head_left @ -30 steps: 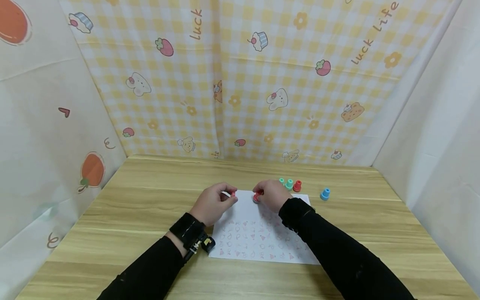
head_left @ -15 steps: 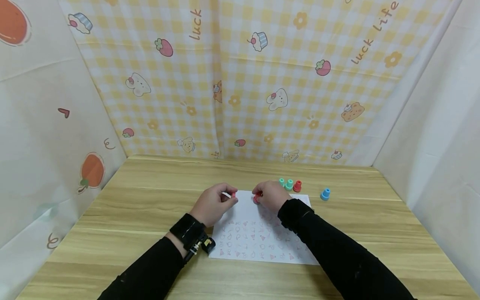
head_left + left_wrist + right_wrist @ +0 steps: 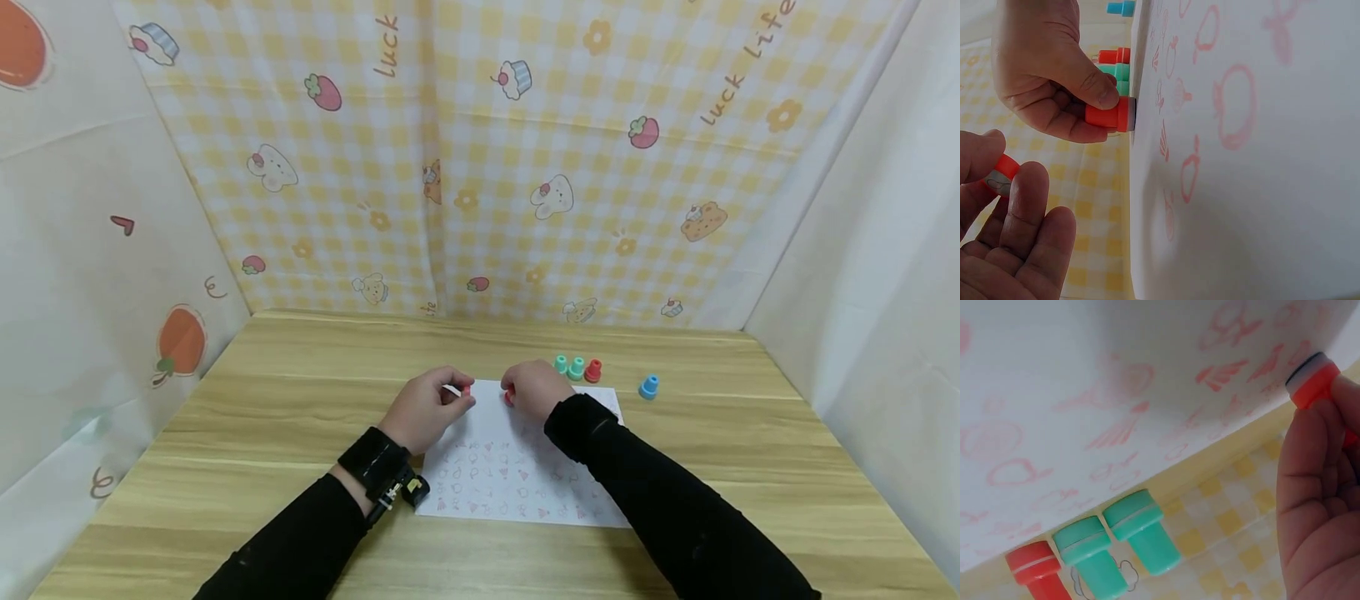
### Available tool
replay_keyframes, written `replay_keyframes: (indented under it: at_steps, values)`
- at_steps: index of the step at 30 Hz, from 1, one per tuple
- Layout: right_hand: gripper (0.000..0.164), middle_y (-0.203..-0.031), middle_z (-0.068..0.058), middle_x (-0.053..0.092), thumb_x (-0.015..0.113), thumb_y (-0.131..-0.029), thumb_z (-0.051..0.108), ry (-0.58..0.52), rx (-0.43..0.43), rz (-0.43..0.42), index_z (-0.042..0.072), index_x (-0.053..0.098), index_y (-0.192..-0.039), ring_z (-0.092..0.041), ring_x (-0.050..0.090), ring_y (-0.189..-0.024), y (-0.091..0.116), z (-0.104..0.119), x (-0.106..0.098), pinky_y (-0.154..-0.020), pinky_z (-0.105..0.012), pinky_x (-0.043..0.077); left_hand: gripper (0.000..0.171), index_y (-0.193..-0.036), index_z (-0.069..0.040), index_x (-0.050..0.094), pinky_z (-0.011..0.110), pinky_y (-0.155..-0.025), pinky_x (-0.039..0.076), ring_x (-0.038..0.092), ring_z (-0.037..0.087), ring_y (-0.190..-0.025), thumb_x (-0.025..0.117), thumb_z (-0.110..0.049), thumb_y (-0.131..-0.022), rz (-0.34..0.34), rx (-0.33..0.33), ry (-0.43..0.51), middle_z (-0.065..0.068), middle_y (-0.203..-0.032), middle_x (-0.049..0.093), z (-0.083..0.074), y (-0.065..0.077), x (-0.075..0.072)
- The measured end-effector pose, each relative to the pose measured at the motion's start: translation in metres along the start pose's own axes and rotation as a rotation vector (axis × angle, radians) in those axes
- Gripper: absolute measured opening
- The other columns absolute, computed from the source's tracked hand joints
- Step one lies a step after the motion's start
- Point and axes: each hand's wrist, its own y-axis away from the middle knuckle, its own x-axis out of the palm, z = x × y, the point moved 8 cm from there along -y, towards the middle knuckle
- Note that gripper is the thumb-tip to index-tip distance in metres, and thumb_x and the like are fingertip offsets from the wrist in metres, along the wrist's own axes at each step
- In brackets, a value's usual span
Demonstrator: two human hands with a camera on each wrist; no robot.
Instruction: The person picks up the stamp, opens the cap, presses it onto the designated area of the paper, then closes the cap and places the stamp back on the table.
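My right hand (image 3: 537, 392) pinches a red stamp (image 3: 1107, 116) over the upper part of a white sheet of paper (image 3: 486, 419). The stamp's grey end faces the sheet; whether it touches cannot be told. Rows of red printed marks cover the lower part of the sheet and some of its upper right. Near the sheet's upper left corner, my left hand (image 3: 420, 410) holds a small red cap (image 3: 1007, 166) between thumb and fingers. A grey inside with a line drawing shows in it in the left wrist view.
Behind the sheet stand two green stamps (image 3: 576, 369) and another red stamp (image 3: 593, 371). A blue stamp (image 3: 649, 387) stands apart to their right. The wooden table (image 3: 315, 350) ends at a yellow checked cloth (image 3: 480, 167), with pale cloths on both sides.
My right hand and wrist have shifted slightly left with the red stamp. My left hand stays in place with the cap. The head view has turned a little.
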Motion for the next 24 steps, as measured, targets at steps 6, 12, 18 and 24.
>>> replay_keyframes:
  at_steps: [6,12,18,24]
  values:
    - [0.012,-0.096,-0.005,0.078,0.071,-0.099,0.007,-0.003,-0.005,0.006,0.008,0.081,-0.104,-0.02,0.066,-0.086,-0.001,0.001,-0.002,-0.093,-0.039,0.06,0.023,-0.118,-0.008,0.073,0.024,-0.07,0.054,0.066,0.009,-0.081,0.077,-0.015,-0.097,-0.003,0.004,-0.015,-0.002,-0.103,0.075,-0.002,0.0,-0.002]
    - [0.012,-0.097,-0.005,0.077,0.071,-0.099,0.008,-0.003,0.002,0.012,0.009,0.081,-0.105,-0.021,0.066,-0.087,-0.002,0.001,-0.002,-0.094,-0.04,0.059,0.022,-0.118,-0.008,0.074,0.024,-0.07,0.054,0.065,0.01,-0.081,0.077,-0.015,-0.097,-0.009,0.001,-0.017,-0.003,-0.102,0.075,-0.001,-0.001,-0.002]
    - [0.013,-0.098,-0.005,0.077,0.071,-0.098,0.007,-0.026,0.018,0.02,0.009,0.081,-0.107,-0.021,0.065,-0.088,-0.002,0.0,-0.001,-0.096,-0.04,0.059,0.022,-0.118,-0.009,0.073,0.025,-0.07,0.054,0.066,0.009,-0.081,0.077,-0.015,-0.097,-0.011,-0.002,-0.019,-0.003,-0.102,0.075,0.0,0.0,-0.002]
    - [0.013,-0.099,-0.004,0.077,0.076,-0.097,0.013,-0.083,0.001,0.006,0.008,0.08,-0.108,-0.018,0.066,-0.089,0.001,-0.01,-0.004,-0.092,-0.039,0.059,0.023,-0.119,-0.009,0.073,0.026,-0.07,0.054,0.066,0.01,-0.081,0.077,-0.016,-0.098,-0.007,-0.01,-0.016,-0.004,-0.1,0.075,0.002,0.001,0.0]
